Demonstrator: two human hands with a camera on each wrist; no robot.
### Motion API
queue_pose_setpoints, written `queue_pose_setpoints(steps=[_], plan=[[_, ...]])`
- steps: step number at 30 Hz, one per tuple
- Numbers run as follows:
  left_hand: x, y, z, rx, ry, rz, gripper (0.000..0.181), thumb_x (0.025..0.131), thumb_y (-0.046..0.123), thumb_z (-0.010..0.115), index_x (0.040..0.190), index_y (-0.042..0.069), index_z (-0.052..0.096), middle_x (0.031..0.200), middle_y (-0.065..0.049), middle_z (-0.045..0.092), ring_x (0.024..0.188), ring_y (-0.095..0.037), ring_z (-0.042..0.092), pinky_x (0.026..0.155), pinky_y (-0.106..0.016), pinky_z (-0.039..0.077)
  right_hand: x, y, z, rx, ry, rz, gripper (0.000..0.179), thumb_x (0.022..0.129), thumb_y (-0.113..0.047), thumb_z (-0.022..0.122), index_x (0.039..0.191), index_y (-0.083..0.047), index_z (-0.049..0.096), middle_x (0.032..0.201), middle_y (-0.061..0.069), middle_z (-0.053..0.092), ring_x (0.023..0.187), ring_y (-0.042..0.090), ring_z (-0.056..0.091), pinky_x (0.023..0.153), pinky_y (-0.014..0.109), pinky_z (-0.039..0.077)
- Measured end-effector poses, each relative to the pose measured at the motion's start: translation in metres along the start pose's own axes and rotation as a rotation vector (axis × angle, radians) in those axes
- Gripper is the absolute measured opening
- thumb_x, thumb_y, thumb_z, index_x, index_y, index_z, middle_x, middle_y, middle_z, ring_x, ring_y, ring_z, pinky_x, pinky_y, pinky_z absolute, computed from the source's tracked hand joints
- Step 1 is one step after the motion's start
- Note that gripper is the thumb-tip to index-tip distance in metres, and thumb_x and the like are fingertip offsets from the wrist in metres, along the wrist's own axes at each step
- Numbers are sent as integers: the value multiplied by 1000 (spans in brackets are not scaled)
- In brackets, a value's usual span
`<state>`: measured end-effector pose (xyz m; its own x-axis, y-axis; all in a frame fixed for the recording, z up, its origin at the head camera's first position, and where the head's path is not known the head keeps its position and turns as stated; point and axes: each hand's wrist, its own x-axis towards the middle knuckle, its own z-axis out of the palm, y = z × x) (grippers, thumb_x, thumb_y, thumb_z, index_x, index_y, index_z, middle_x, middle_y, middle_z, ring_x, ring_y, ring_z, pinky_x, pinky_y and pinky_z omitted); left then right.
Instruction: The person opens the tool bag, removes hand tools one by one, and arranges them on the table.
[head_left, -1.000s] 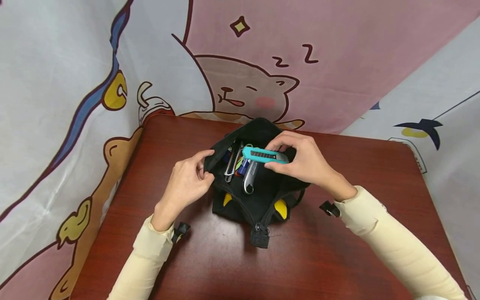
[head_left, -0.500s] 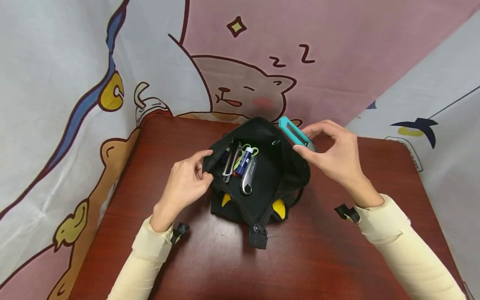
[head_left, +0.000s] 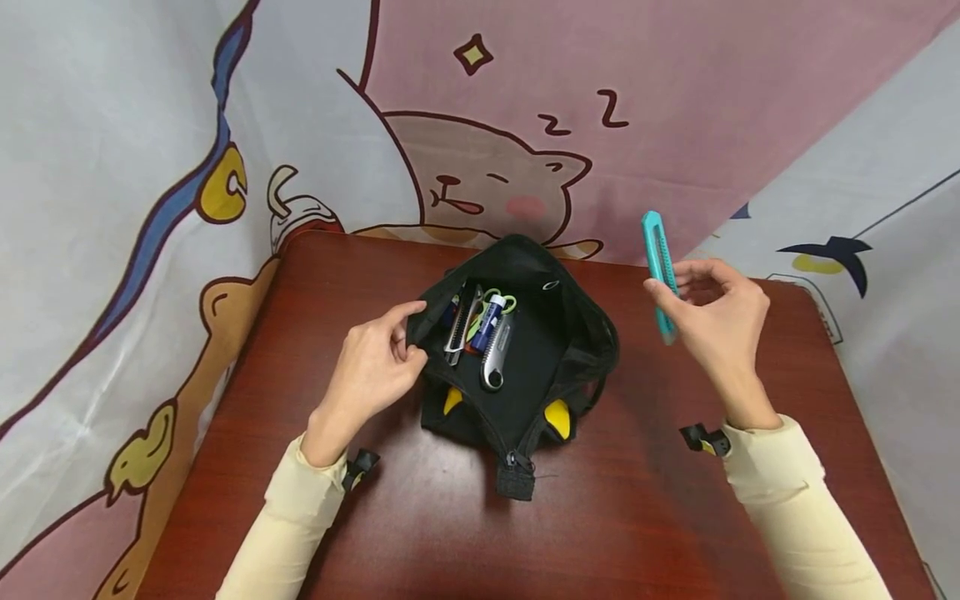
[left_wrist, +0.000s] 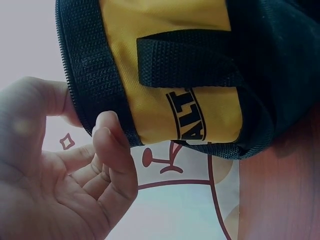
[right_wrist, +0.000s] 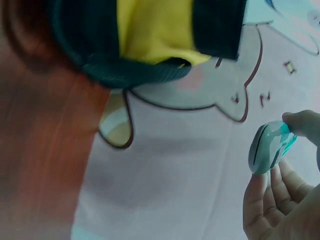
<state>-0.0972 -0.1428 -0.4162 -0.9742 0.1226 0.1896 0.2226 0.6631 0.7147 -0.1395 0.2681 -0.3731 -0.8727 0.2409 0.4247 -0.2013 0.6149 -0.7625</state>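
Note:
A black and yellow zippered tool bag (head_left: 536, 367) stands unzipped at mid-table. My left hand (head_left: 371, 362) pinches the left edge of its mouth; the left wrist view shows thumb and fingers at the zipper edge (left_wrist: 75, 85). To the right of the bag, my right hand (head_left: 716, 321) holds a turquoise utility knife (head_left: 658, 267) nearly upright between thumb and fingers, above the table. Inside the bag lie a grey utility knife (head_left: 497, 354), a black and silver utility knife (head_left: 461, 329), a blue glue stick with a white cap (head_left: 489, 323) and green-handled scissors (head_left: 510, 303).
The reddish-brown wooden table (head_left: 615, 517) reaches back to a cloth backdrop (head_left: 675, 125) printed with cartoon animals. A black zipper end tab (head_left: 516, 483) hangs off the bag's front. Black straps sit on both wrists.
My right hand has lifted the turquoise utility knife from over the bag's mouth and carried it right, turning it from level to nearly upright. The left hand has stayed at the bag's edge.

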Motion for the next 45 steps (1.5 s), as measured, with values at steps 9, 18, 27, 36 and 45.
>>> queue_pose_setpoints(steps=[9, 18, 27, 36, 45], plan=[[0, 0, 0, -1, 14, 7, 57, 88, 5, 70, 145, 9, 71, 79, 0, 60, 64, -16, 57, 67, -38, 47, -20, 43, -2, -185, 23, 154, 43, 87, -37, 94, 111, -3, 83, 84, -17, 69, 71, -12, 60, 69, 15, 45], [-1, 1, 0, -6, 10, 5, 57, 87, 5, 70, 145, 9, 71, 79, 1, 60, 64, -15, 57, 66, -38, 47, -43, 79, 3, -383, -116, 211, 48, 91, -43, 88, 109, 0, 79, 96, 19, 79, 74, 1, 60, 78, 33, 45], [-1, 0, 1, -3, 6, 6, 57, 88, 5, 70, 145, 9, 71, 80, 0, 60, 64, -15, 57, 66, -38, 47, -59, 98, 9, -470, -176, 319, 52, 92, -49, 86, 110, -1, 77, 97, 17, 78, 91, 37, 69, 77, 48, 50], [0, 2, 0, 0, 1, 2, 58, 88, 5, 70, 145, 9, 70, 79, 0, 60, 65, -16, 57, 66, -38, 47, -70, 105, 19, -510, -238, 304, 50, 89, -47, 90, 99, -1, 74, 87, 15, 76, 80, 39, 70, 66, 49, 52], [0, 1, 0, 4, -3, 6, 57, 88, 5, 72, 145, 9, 70, 79, 0, 60, 64, -16, 57, 66, -38, 47, -78, 112, 28, -527, -264, 304, 46, 87, -45, 92, 92, -4, 72, 80, 11, 73, 78, 39, 70, 65, 50, 52]])
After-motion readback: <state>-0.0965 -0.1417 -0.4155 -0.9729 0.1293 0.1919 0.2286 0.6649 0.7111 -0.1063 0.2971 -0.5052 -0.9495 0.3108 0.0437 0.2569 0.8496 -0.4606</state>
